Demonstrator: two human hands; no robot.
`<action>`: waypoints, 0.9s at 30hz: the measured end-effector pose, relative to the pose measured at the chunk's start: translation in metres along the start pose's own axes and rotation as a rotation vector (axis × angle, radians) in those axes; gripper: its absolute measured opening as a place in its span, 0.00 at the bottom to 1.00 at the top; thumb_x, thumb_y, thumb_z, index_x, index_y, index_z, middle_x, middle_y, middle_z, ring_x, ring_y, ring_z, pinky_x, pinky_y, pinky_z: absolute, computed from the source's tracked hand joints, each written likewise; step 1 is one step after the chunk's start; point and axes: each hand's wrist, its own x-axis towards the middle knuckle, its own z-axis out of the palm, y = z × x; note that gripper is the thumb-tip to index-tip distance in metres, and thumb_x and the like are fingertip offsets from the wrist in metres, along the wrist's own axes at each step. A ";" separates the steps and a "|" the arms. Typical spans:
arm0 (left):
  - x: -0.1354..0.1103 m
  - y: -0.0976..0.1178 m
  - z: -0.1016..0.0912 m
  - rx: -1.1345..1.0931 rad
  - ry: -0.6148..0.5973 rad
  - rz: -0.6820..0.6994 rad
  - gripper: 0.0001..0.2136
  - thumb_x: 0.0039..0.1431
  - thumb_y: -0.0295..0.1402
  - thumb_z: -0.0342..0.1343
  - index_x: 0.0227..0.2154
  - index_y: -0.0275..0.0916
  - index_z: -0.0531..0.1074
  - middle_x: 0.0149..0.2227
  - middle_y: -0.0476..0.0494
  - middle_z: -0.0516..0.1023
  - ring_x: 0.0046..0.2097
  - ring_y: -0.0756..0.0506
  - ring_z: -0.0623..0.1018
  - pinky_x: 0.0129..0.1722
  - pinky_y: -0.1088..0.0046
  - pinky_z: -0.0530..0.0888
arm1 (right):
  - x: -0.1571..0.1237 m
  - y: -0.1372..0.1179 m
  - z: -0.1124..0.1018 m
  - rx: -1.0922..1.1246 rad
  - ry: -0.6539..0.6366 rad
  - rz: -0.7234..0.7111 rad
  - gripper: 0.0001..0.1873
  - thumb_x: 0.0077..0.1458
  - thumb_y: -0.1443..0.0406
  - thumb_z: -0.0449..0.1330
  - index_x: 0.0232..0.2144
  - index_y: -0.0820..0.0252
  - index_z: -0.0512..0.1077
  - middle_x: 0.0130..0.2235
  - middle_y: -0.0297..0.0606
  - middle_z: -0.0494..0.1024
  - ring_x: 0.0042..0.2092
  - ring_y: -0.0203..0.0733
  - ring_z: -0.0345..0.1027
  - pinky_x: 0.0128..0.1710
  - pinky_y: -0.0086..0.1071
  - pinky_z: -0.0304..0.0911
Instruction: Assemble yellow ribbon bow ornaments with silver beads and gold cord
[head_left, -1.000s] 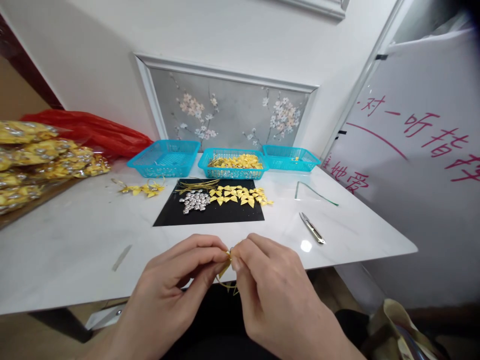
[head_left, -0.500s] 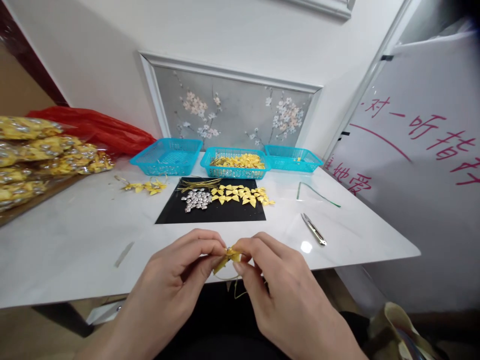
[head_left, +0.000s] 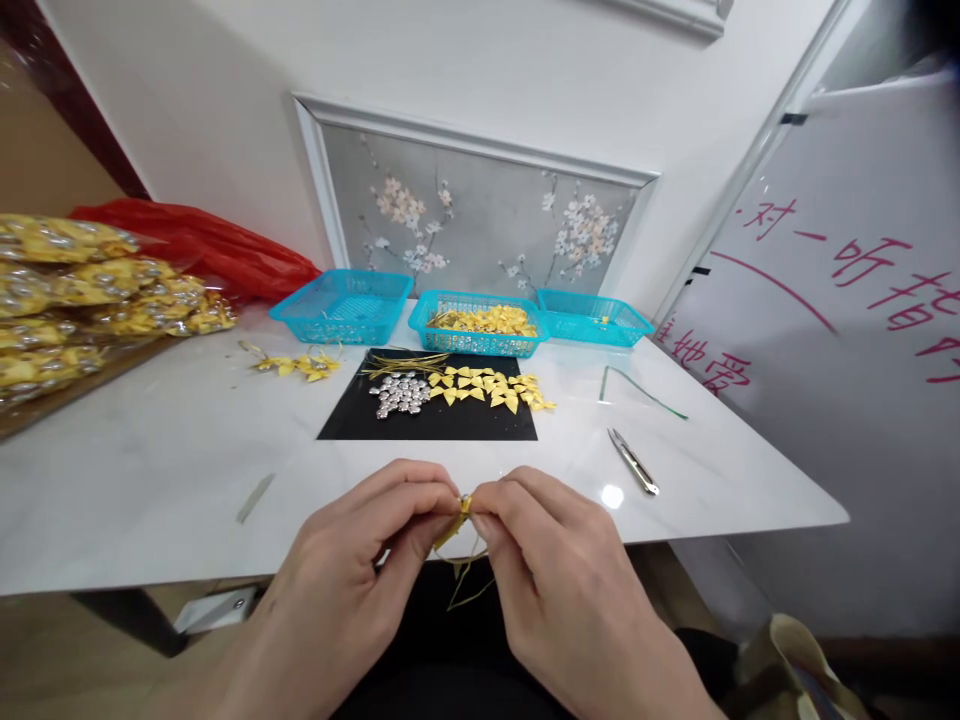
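Observation:
Between my two hands, just over the table's front edge, is a small yellow ribbon bow (head_left: 448,532) with a silvery bead (head_left: 466,499) at its top. My left hand (head_left: 367,560) pinches its left side with thumb and forefinger. From the other side my right hand (head_left: 551,560) pinches it too, and the fingers hide most of the bow. A thin yellow-green cord (head_left: 466,580) hangs in a loop beneath. Beyond my hands, a black mat (head_left: 435,425) carries silver beads (head_left: 400,394), rows of yellow bows (head_left: 476,385) and a bundle of cords (head_left: 405,363).
Thread snips (head_left: 634,462) and a green strip (head_left: 645,390) lie at right. Three blue baskets (head_left: 480,345) line the wall, the middle one holding yellow bows. Bagged yellow pieces (head_left: 90,290) are stacked at left, near a string of bows (head_left: 300,366). A tape piece (head_left: 255,497) lies front left.
My fingers have drawn closer together around the bow, covering more of it. The cord beneath hangs differently, its end now further left. The whole view has shifted slightly.

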 end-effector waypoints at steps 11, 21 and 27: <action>-0.007 0.004 -0.004 -0.122 -0.010 -0.089 0.12 0.62 0.26 0.59 0.38 0.54 0.80 0.41 0.55 0.83 0.41 0.51 0.85 0.41 0.85 0.82 | -0.002 -0.002 0.000 0.057 -0.010 0.095 0.12 0.67 0.73 0.50 0.38 0.60 0.73 0.35 0.38 0.76 0.34 0.43 0.71 0.34 0.36 0.63; -0.001 0.008 0.005 -0.126 0.039 -0.111 0.08 0.58 0.25 0.59 0.31 0.47 0.78 0.36 0.52 0.84 0.36 0.49 0.85 0.36 0.83 0.83 | 0.001 -0.003 -0.003 0.061 -0.035 0.117 0.13 0.67 0.72 0.49 0.36 0.61 0.73 0.34 0.38 0.76 0.33 0.42 0.69 0.34 0.35 0.62; -0.004 0.007 0.003 -0.190 0.045 -0.219 0.07 0.56 0.27 0.62 0.29 0.48 0.79 0.34 0.53 0.84 0.33 0.49 0.84 0.35 0.84 0.82 | 0.001 -0.004 -0.002 0.049 -0.012 0.118 0.12 0.68 0.72 0.49 0.36 0.60 0.72 0.34 0.37 0.75 0.33 0.41 0.69 0.34 0.35 0.61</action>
